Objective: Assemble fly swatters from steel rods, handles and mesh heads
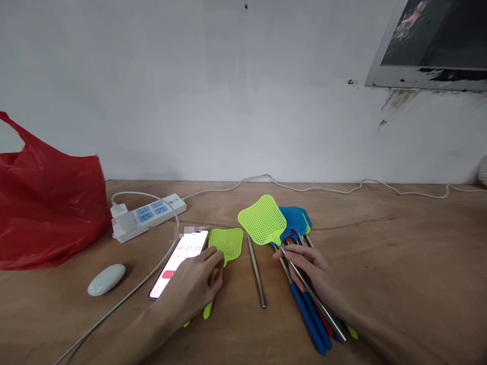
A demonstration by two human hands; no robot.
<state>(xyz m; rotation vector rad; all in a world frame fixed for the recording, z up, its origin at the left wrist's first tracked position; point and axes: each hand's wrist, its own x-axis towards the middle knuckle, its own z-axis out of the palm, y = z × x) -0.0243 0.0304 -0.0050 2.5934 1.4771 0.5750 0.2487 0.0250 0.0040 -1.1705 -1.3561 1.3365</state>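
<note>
My right hand [312, 268] holds a yellow-green fly swatter [263, 220] by its metal rod, just below the mesh head. The rod slants down to the right with a bare metal end. Beneath it lies a pile of fly swatters with blue heads [297, 219] and blue handles [309, 317]; red and green parts show among them. My left hand [198, 279] is closed at the neck of a second yellow-green swatter head [227, 243]. Yellow-green handle ends [207, 310] poke out below that hand. Between both hands a loose metal rod [257, 274] lies on the table.
A phone [182, 258] showing a timer lies beside my left forearm. Further left are a white oval object [106, 280], a power strip [152, 218] with a plugged-in adapter, and a red plastic bag [53, 203]. White cable [125, 298] crosses the wooden table [411, 253]; a wall stands behind.
</note>
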